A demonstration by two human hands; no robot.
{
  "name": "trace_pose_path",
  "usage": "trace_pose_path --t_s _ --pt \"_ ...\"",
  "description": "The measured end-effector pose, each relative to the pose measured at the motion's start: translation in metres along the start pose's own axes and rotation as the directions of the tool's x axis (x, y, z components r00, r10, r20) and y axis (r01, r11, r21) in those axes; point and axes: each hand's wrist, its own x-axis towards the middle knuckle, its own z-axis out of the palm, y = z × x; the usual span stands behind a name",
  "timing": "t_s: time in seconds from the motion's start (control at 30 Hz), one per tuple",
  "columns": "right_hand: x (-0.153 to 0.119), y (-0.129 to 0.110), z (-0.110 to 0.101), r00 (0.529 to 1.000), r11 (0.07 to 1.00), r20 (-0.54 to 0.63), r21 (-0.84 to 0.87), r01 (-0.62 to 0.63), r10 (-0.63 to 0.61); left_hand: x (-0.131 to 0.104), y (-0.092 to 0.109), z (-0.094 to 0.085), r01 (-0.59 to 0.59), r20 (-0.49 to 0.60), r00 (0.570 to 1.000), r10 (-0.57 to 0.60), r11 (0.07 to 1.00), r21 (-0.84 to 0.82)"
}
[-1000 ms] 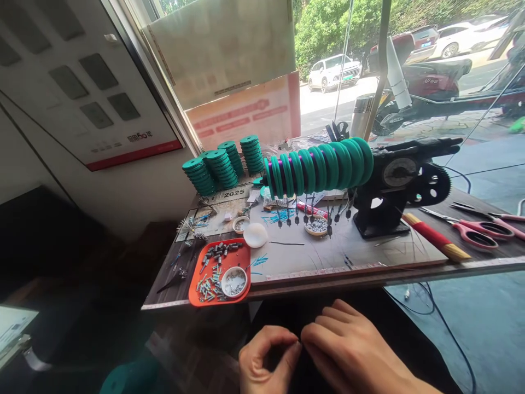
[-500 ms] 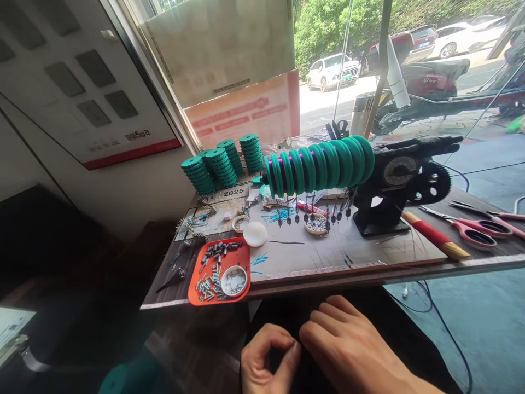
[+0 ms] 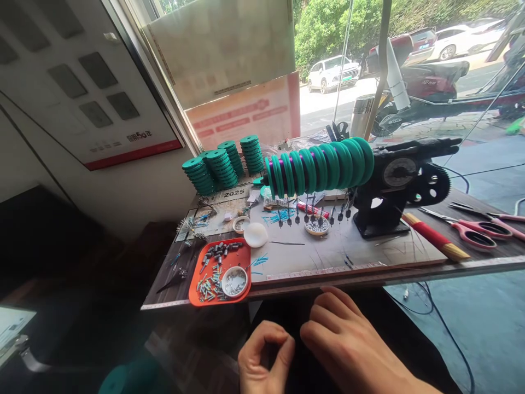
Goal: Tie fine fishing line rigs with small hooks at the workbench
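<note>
Near the bottom centre, my left hand (image 3: 266, 355) has its thumb and forefinger pinched together; whatever lies between the tips is too small to make out. Just right of it, my right hand (image 3: 348, 339) is curled with its knuckles up, its fingertips hidden. Both are over my dark-clothed lap, below the table's front edge. Beyond them, a row of green spools (image 3: 320, 167) sits on a black geared winder (image 3: 394, 180), with small dark weights (image 3: 306, 219) hanging beneath. An orange tray (image 3: 197, 273) at the left front holds metal cylinders, small tubes and a white dish.
Stacks of green discs (image 3: 221, 167) stand at the back left. Pink-handled scissors (image 3: 476, 232) and a red-handled brush (image 3: 430, 235) lie on the right. A round white lid (image 3: 255, 235) and a dish of beads (image 3: 316, 225) rest mid-table. A window is behind.
My left hand has shifted slightly left and up, leaving a slightly wider gap to my right hand. The fingers of my right hand have risen a little.
</note>
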Motion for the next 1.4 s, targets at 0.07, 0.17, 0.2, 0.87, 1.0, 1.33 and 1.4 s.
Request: trace_pose_path --t_s 0.07,0.17,0.2,0.87,1.0,1.33,1.4 --pt "-0.001 0.001 0.001 1.000 1.000 0.003 0.003 -0.001 0.001 0.000 0.000 0.001 0.000 0.005 1.000 0.000 1.000 -0.004" --pt "-0.002 0.002 0.002 1.000 1.000 -0.016 0.019 -0.002 0.002 -0.001 0.000 0.002 -0.054 0.038 0.998 0.053 0.998 0.031" --pt "-0.002 0.002 0.002 1.000 1.000 -0.028 0.028 -0.001 0.002 -0.001 0.001 0.003 -0.080 0.047 0.996 0.077 0.996 0.047" --pt "0.000 0.002 0.001 0.988 0.986 -0.150 0.163 0.047 -0.022 -0.001 0.001 0.004 -0.170 0.088 0.983 0.164 0.983 0.072" --pt "-0.003 0.002 0.008 0.985 0.981 -0.171 0.191 0.029 0.004 -0.001 0.001 0.003 -0.170 0.111 0.981 0.161 0.983 0.074" --pt "-0.008 0.002 0.009 0.991 0.979 -0.125 0.204 -0.011 0.037 -0.001 -0.003 0.005 -0.180 0.068 0.982 0.175 0.981 0.073" --pt "-0.007 0.002 0.009 0.993 0.982 -0.118 0.190 -0.010 0.033 -0.001 -0.003 0.004 -0.196 0.078 0.979 0.189 0.977 0.090"
